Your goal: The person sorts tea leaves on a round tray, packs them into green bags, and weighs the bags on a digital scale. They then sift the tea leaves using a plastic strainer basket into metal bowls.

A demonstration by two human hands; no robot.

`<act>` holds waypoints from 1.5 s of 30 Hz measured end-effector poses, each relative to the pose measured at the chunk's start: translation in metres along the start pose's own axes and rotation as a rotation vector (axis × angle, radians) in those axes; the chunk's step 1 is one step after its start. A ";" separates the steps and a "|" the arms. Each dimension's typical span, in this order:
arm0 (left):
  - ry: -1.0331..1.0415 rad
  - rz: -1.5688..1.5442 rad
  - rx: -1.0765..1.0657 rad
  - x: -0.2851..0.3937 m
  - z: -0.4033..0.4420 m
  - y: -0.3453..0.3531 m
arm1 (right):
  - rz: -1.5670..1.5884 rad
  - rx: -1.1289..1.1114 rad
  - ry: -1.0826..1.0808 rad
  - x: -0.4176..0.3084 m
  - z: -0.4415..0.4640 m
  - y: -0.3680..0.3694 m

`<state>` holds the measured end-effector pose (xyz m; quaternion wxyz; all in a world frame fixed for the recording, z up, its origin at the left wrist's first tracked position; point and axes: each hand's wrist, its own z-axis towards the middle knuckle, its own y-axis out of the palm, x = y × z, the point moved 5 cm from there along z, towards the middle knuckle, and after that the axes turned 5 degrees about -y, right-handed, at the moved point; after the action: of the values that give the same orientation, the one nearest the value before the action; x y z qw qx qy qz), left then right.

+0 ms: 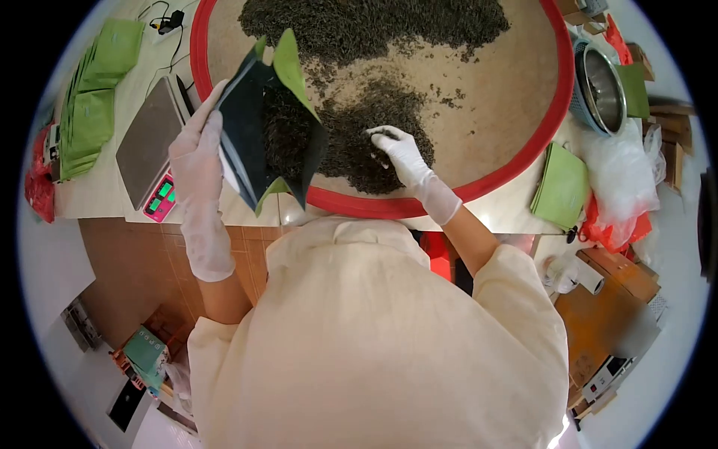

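Note:
My left hand [197, 161], in a white glove, grips the side of a green pouch [293, 71] with a dark lining. The pouch is tilted with its mouth spread wide, and dark tea leaves [286, 135] show inside. Gloved in white too, my right hand [400, 153] is at a small heap of tea leaves [359, 135]. Its fingers are curled together, with dark leaf bits at the fingertips. The heap lies near the front rim of a large round tray [497, 112] edged in red, and a bigger tea pile [374, 26] covers its far side.
A digital scale [152, 138] with a lit display stands left of the tray. Beyond it lie stacked green pouches [93, 97]. To the right are a steel bowl [604, 90], another green pouch [559, 187] and clear plastic bags [617, 176]. A black cable [178, 56] lies at the upper left.

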<state>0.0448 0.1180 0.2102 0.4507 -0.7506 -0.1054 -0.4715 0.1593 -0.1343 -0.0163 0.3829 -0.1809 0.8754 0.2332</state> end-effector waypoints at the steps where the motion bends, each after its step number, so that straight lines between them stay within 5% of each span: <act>1: 0.031 0.062 0.011 0.002 0.000 0.005 | 0.131 0.031 -0.012 -0.012 -0.005 0.002; 10: 0.004 0.135 -0.112 0.012 -0.001 0.036 | 0.330 -0.155 -0.278 -0.167 -0.074 0.062; 14: -0.027 0.149 -0.131 0.019 -0.005 0.042 | -0.120 -0.183 -0.407 -0.195 -0.091 0.120; 16: -0.066 0.157 -0.146 0.018 -0.005 0.042 | -0.327 -0.240 -0.616 -0.178 -0.076 0.144; 18: 0.020 0.147 -0.108 0.010 0.000 0.040 | -0.902 -0.085 -0.959 -0.176 -0.083 0.151; 22: -0.011 0.093 -0.109 0.001 0.000 0.032 | -0.824 -0.312 -0.850 -0.178 -0.090 0.134; 26: 0.030 0.109 -0.055 -0.003 0.003 0.022 | -0.369 -0.139 -0.634 -0.203 -0.115 0.096; 29: 0.078 0.029 0.094 -0.008 0.004 0.000 | -0.260 0.188 -0.685 -0.161 -0.084 0.026; 31: -0.194 -0.075 0.081 -0.007 -0.002 -0.018 | -0.829 0.516 -0.622 -0.104 -0.051 -0.033; 33: 0.003 -0.220 0.176 -0.019 0.007 -0.028 | -1.341 0.593 -0.646 -0.035 -0.034 -0.062; 36: -0.015 -0.360 0.172 -0.022 0.003 -0.039 | -1.386 0.558 -0.536 0.030 -0.019 -0.058; 45: -0.083 -0.370 0.160 -0.026 -0.003 -0.037 | -1.305 0.098 -0.906 0.025 0.004 0.075</act>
<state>0.0069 0.1439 0.2111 0.4099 -0.6989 -0.2971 -0.5052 0.1087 -0.0741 -0.0171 0.7686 -0.5275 0.3610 -0.0262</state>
